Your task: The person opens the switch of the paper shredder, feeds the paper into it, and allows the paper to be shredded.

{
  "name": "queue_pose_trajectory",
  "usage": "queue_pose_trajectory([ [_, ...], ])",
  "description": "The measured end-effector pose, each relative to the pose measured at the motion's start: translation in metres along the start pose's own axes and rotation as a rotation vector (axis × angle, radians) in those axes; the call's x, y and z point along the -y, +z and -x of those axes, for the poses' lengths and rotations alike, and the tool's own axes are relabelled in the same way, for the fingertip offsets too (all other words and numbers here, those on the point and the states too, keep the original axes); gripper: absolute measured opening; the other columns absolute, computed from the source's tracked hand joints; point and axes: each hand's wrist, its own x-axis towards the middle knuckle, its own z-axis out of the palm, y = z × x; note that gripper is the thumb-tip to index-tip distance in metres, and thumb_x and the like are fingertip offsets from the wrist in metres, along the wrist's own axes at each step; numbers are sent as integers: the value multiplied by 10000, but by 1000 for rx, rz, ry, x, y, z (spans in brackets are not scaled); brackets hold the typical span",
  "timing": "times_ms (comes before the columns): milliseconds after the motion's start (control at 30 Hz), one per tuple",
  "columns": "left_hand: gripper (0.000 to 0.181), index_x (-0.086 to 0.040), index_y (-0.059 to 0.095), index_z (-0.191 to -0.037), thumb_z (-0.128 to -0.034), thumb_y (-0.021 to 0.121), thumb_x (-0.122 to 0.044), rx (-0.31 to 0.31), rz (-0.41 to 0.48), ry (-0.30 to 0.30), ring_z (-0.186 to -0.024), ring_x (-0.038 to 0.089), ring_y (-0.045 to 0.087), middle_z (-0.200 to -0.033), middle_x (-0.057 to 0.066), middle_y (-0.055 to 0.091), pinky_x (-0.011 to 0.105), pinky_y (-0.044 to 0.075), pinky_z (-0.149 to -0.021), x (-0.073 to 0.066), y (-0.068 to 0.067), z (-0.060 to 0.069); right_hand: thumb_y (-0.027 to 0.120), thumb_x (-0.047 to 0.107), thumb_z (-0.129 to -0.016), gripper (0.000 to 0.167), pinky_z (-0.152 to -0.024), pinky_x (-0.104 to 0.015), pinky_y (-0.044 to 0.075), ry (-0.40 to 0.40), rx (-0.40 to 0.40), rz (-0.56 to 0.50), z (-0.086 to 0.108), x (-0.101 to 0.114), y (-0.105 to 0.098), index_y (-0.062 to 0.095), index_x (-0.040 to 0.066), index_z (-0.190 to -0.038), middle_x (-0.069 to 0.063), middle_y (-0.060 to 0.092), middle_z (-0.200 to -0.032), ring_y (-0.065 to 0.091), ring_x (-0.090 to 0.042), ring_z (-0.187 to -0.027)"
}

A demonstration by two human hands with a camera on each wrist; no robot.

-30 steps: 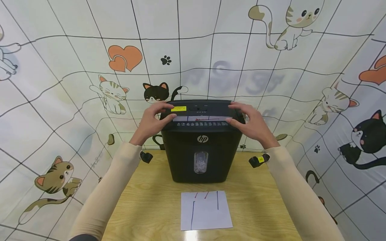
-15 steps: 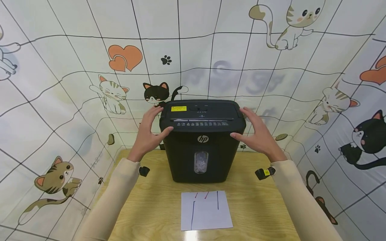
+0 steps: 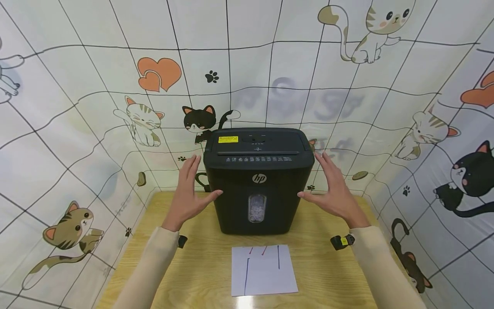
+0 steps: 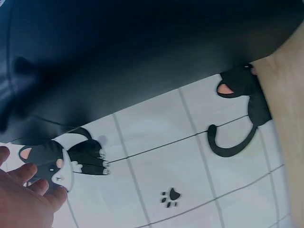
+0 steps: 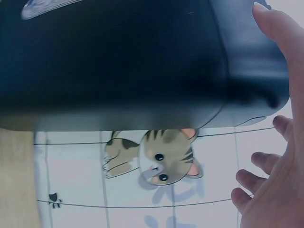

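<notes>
A black HP paper shredder stands upright at the back of the table, with a bare slot across its top. Paper shreds show through its small front window. My left hand is spread beside the shredder's left side, thumb toward the front face. On the other side my right hand mirrors it, fingers spread and thumb toward the front. In the right wrist view the fingers are apart from the shredder; contact of the thumbs is hard to tell. Neither hand grips anything.
White paper sheets with red and blue pen lines lie on the wooden table in front of the shredder. A white cloth printed with cats and a grid hangs behind and along both sides.
The paper strip seen in the slot has sunk inside and is out of sight. Both hands have left the slot, moving outward and down along the shredder's sides.
</notes>
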Motion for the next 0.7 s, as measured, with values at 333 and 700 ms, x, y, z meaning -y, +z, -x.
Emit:
queue_pose_trajectory([
  [333, 1225, -225, 117, -1662, -751, 809, -661, 52, -89, -115, -1610, 327, 56, -1735, 54, 121, 659, 183, -1227, 24, 30, 45, 853, 525, -776, 1198, -1131, -783, 169, 73, 3, 16, 29, -25, 29, 90, 265, -1662, -60, 35, -1745, 133, -476, -1561],
  [700, 1222, -202, 155, -1656, -741, 802, -690, 147, -59, -185, -1589, 401, 102, -1720, 107, 149, 669, 199, -1217, 44, 67, 97, 833, 561, -784, 1207, -1094, -826, 168, 180, 59, -8, 64, -50, 68, 58, 271, -1663, -147, 51, -1734, 125, -530, -1539],
])
